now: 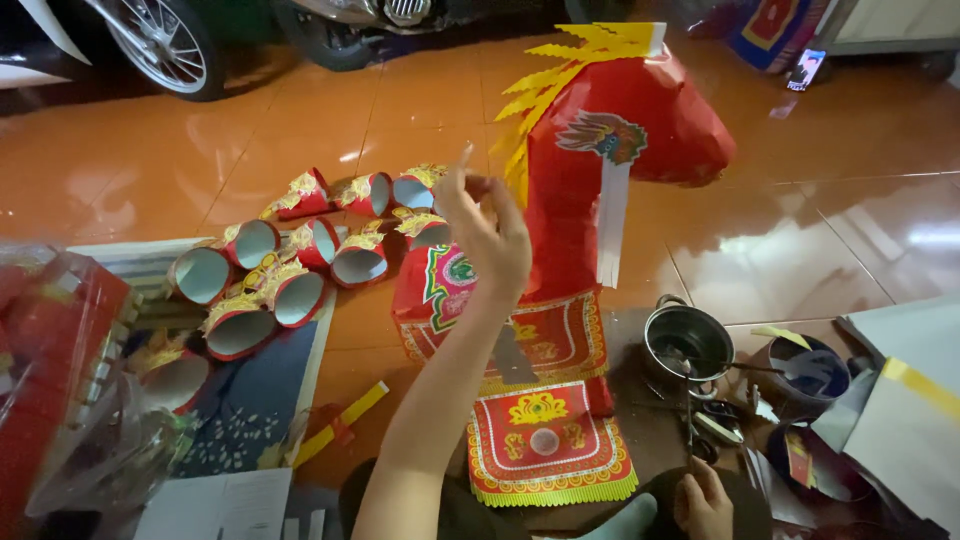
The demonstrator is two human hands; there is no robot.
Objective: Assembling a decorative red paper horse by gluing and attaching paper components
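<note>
A red paper horse point(600, 180) with a yellow fringed mane stands on the orange tiled floor in front of me. My left hand point(487, 225) is raised beside its neck, fingers loosely curled, index finger up, pinching at the yellow mane edge. A red and yellow patterned paper saddle cloth point(545, 440) hangs over the horse's back toward me. My right hand point(703, 500) rests low at the bottom of the view, near a small metal pot point(688, 340); I cannot see anything in it.
Several red paper cylinders with gold trim point(300, 270) lie left of the horse. A dark bowl point(810, 372) and paper sheets point(900, 400) sit at right. Plastic-wrapped red packs point(60, 370) are at far left. Motorbike wheels point(165, 40) stand behind.
</note>
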